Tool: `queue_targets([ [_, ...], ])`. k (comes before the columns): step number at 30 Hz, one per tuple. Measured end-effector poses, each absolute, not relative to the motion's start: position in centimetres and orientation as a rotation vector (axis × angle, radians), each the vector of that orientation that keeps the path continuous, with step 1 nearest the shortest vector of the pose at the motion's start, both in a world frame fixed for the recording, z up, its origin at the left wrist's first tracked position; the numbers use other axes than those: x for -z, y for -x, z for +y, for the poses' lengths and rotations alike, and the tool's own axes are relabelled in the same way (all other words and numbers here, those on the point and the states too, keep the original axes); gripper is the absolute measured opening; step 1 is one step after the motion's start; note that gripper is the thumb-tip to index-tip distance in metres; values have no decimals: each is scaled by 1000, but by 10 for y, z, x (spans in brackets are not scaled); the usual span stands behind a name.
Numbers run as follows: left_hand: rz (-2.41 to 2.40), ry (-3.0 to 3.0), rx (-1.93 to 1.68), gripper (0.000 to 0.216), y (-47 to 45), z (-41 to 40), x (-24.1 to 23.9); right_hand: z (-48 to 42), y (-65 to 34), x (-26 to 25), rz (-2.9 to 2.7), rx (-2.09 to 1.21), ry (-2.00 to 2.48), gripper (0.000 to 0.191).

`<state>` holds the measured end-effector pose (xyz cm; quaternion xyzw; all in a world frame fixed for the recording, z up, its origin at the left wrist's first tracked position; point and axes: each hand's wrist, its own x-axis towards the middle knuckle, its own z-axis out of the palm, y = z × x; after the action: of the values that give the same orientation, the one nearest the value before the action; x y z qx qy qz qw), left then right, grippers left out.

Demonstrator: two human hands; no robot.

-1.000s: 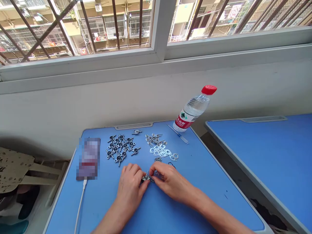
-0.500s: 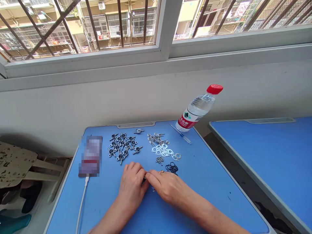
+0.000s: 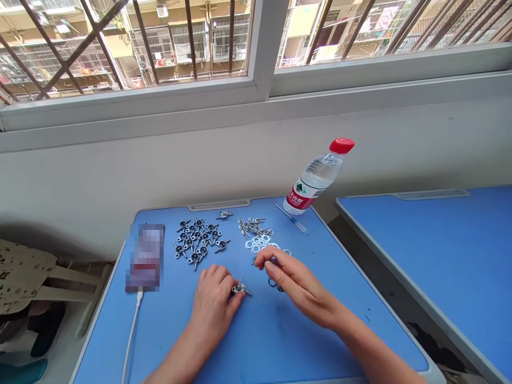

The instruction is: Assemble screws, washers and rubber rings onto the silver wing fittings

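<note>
My left hand (image 3: 216, 296) rests on the blue table, thumb and fingers closed on a small silver metal fitting (image 3: 240, 288) with a thin pin sticking up from it. My right hand (image 3: 294, 277) is apart from it to the right, fingers curled, above the small parts. Something dark and rounded (image 3: 274, 260) shows between its thumb and fingers; its kind I cannot make out. Black rubber rings (image 3: 272, 283) lie partly hidden under this hand. Just beyond it are flat silver plates (image 3: 256, 244) and a pile of silver eye-ended pins (image 3: 253, 226).
Several black-and-silver assembled fittings (image 3: 198, 236) lie left of centre, with one fitting (image 3: 224, 214) behind them. A phone (image 3: 146, 258) with a white cable (image 3: 132, 330) is at the left. A water bottle (image 3: 316, 181) and a thin blue-clear tool (image 3: 294, 220) stand and lie at the back right.
My right hand has left my left hand and moved right and up, over the rings. The fitting in my left hand now shows. The view has shifted slightly.
</note>
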<state>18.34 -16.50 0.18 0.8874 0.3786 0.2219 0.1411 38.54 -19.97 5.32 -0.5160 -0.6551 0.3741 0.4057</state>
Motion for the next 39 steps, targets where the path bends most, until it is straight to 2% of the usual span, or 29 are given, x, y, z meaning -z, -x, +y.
queue_targets([
  [3,1090,-2567,-639,7,-183,-164,-1,-194,-384,-48,-1517,-1112,1265,35],
  [9,1087,-2574,-620,4,-183,-163,0,-188,-382,-43,-1552,-985,1264,44],
  [15,1105,-2575,-621,7,-183,-164,-2,-191,-378,-37,-1598,-984,1108,42],
  [30,1121,-2581,-614,8,-184,-164,-2,-192,-373,-38,-1885,-679,1023,41],
  [36,1124,-2577,-648,8,-185,-165,-2,-192,-370,-29,-1946,-502,951,24],
  [39,1117,-2587,-671,9,-184,-165,-1,-192,-370,-25,-1925,-387,898,28],
])
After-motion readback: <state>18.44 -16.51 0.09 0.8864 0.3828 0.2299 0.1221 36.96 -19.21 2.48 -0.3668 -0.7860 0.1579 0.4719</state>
